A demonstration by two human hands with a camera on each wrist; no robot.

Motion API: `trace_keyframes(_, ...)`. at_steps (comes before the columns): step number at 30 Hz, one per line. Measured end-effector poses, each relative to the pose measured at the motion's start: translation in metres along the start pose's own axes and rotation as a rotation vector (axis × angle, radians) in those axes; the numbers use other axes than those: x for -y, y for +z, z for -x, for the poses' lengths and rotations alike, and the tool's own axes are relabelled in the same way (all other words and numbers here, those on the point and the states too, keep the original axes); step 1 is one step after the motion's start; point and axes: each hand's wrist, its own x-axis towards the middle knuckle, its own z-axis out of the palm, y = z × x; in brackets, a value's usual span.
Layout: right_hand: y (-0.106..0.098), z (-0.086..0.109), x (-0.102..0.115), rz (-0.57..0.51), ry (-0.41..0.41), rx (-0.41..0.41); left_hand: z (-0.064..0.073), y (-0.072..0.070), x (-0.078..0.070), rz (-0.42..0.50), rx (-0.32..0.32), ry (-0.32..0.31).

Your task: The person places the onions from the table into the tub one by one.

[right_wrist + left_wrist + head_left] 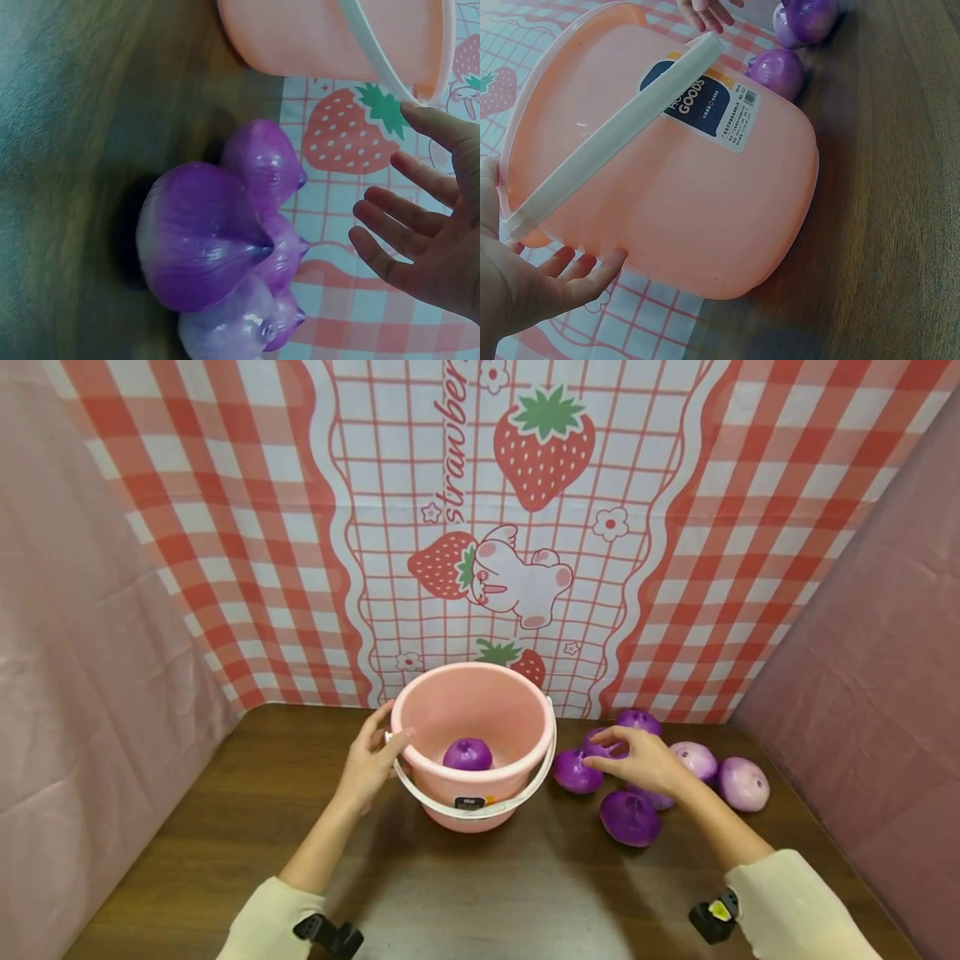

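A pink bucket (472, 703) with a white handle (483, 812) stands on the table, one purple onion (467, 755) at its bottom. My left hand (366, 767) grips the bucket's left rim, the thumb over the edge and the fingers along the outer wall. Right of the bucket lies a group of onions, among them a dark purple onion (630, 818) in front and a purple onion (577, 772) closest to the bucket. Over this group hovers my right hand (643, 762), its fingers spread and holding nothing; the right wrist view shows a gap between hand and onions (202, 236).
Two paler onions, one light purple (694, 760) and one pinkish (742, 783), lie at the group's right side. A strawberry-patterned cloth (525, 577) hangs behind the brown wooden table (480, 893). Pink cloths (877, 693) border both sides.
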Motion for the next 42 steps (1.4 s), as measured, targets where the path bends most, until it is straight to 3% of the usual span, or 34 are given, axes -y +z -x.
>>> trace_keyframes(11, 0.004, 0.010, -0.012, -0.001, 0.060, 0.053, 0.001, 0.001, 0.000, -0.016, -0.010, 0.008)
trace_keyframes(27, 0.013, 0.025, -0.037, -0.075, 0.029, 0.076, 0.001, 0.001, 0.000, -0.010, -0.002, 0.011)
trace_keyframes(34, 0.013, 0.030, -0.047, -0.115, 0.061, 0.101, 0.001, 0.000, 0.000, -0.004, -0.005, 0.011)
trace_keyframes(42, 0.017, 0.035, -0.054, -0.117, 0.005, 0.083, 0.002, 0.000, 0.000, -0.007, -0.002, 0.009)
